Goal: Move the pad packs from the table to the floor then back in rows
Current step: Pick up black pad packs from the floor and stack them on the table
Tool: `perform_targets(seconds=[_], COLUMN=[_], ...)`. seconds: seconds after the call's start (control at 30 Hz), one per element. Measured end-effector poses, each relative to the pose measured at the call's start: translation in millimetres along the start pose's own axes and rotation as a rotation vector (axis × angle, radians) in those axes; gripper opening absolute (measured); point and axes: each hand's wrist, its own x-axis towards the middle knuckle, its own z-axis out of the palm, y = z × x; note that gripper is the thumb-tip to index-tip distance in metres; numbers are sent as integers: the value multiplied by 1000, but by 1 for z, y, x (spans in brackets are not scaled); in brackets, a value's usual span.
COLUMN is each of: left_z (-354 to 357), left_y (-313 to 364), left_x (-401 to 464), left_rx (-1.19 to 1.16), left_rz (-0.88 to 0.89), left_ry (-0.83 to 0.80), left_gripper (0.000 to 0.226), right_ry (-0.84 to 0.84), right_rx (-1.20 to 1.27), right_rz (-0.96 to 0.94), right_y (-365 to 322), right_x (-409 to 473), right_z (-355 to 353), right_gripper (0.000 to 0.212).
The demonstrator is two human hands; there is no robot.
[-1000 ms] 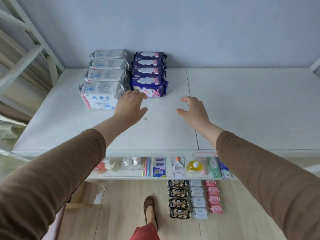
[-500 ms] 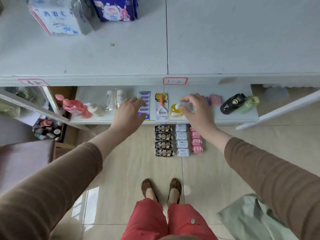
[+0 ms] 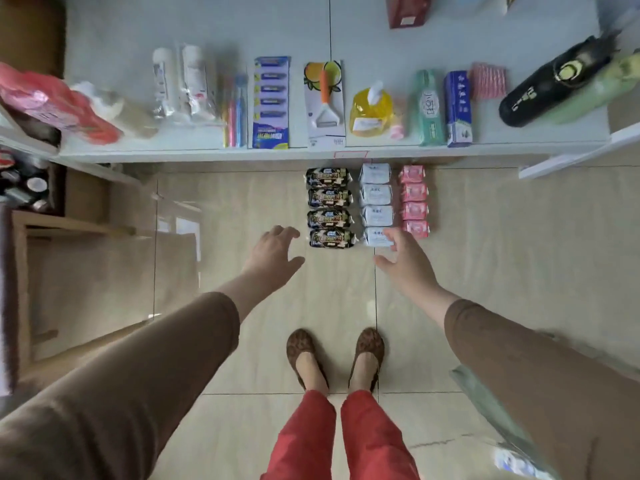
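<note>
Down on the tiled floor (image 3: 242,220), the pad packs lie in three neat columns of four just below the shelf (image 3: 381,39) edge: black patterned packs (image 3: 329,207) at the left, pale blue packs (image 3: 375,206) in the middle, small pink packs (image 3: 414,202) at the right. Both hands reach toward the nearest row, holding nothing: the left hand (image 3: 273,252), fingers spread and relaxed, hovers at nine o'clock of the closest black pack, while the right hand (image 3: 405,259), also spread, has fingertips over the nearest pale blue pack.
</note>
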Motion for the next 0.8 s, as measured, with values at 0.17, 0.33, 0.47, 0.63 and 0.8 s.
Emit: perform_targets(seconds=[0.17,0.33,0.47,0.63,0.8], left_z=[96,169,208,238,262], left_y=[-37,-64,-75,-81,-90], left_x=[68,147,202,257,287], left_rx=[-27,-40,-47,-30,-2], left_rz=[-103,-107,-89,-97,-142], left_ry=[6,91,139,172,168], left_gripper=[60,67,67,69,73], right_ry=[-65,-62,-16,40,97], right_rx=[-25,-97,-188,-296,-402], right_rz=[76,24,-41,-79,-73], right_y=[73,125,141,154,172], right_x=[61,134,177,198,205], right_z=[79,150,196,242,269], right_gripper=[56,60,55,58,47])
